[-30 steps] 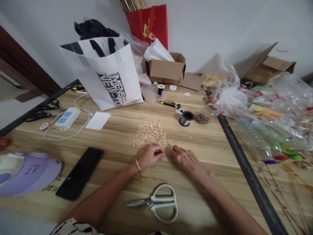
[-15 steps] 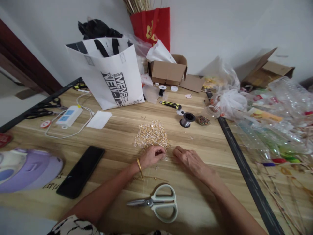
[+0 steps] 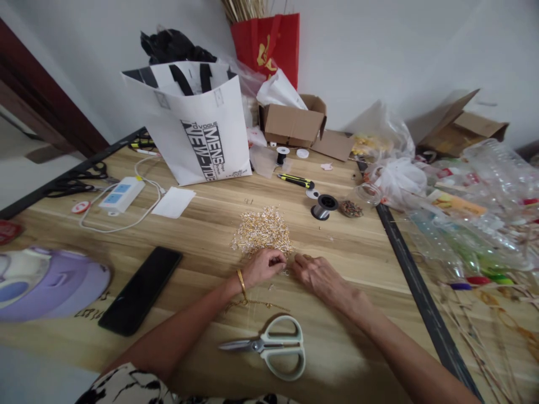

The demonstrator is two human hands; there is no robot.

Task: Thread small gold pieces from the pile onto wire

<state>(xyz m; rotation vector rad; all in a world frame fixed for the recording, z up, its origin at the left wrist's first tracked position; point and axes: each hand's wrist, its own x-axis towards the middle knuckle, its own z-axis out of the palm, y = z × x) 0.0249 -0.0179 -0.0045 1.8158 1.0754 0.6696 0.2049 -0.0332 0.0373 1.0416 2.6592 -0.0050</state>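
A loose heap of small gold and clear beads [image 3: 261,227] lies on the wooden table. At its near edge rests my left hand [image 3: 264,266], fingers curled into a pinch; whatever is between them is too small to make out. Close by on the right, my right hand [image 3: 315,274] lies low over the table with its fingers bent together, their tips partly hidden. Between the hands is a tiny ring-like piece [image 3: 285,273]. A thin gold chain [image 3: 269,304] stretches beside my left wrist, which wears a gold bracelet. Nearer to me lie scissors [image 3: 273,346] with pale handles.
A black phone [image 3: 141,290] and a purple-white object [image 3: 63,286] lie left. Behind the beads are a wire spool [image 3: 324,207], a box cutter [image 3: 296,180], a white bag [image 3: 197,129] and a cardboard box [image 3: 295,122]. Clear plastic containers [image 3: 463,224] crowd the right.
My right hand has moved slightly left, closer to my left hand. The left hand keeps its pinch by the beads. The whole view has shifted a little.
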